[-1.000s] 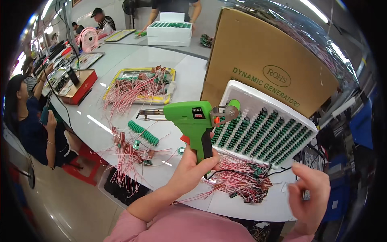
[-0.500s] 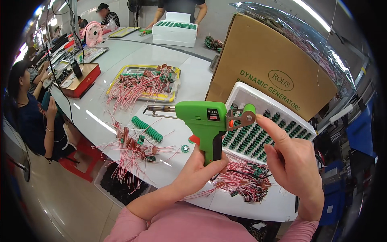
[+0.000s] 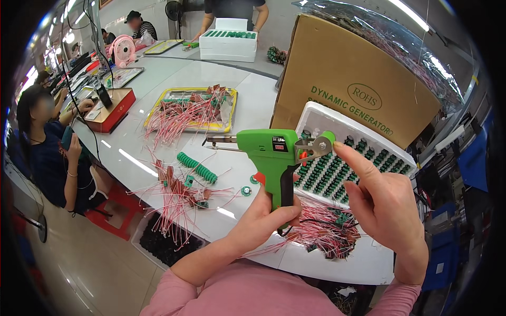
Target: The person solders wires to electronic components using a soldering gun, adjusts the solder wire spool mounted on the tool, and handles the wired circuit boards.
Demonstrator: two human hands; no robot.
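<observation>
A green soldering gun is upright over the table, its metal tip pointing left. My left hand is wrapped round its green and black handle, near the red trigger. At the gun's rear sits a small green spool on a metal bracket. My right hand holds nothing; its index finger stretches out to the spool's edge and the thumb stands apart. Whether the fingertip touches the bracket is hard to tell. Behind lies a white foam tray with rows of small green parts.
Red-and-white wire bundles with boards lie below the tray, more bundles to the left beside a stack of green rings. A yellow-rimmed tray holds others. A large cardboard box stands far right. A co-worker sits at left.
The whole view has shifted slightly, the gun and table things sitting a little further right. My hands keep their pose on and beside the gun. The left co-worker's far hand now reaches toward the red box.
</observation>
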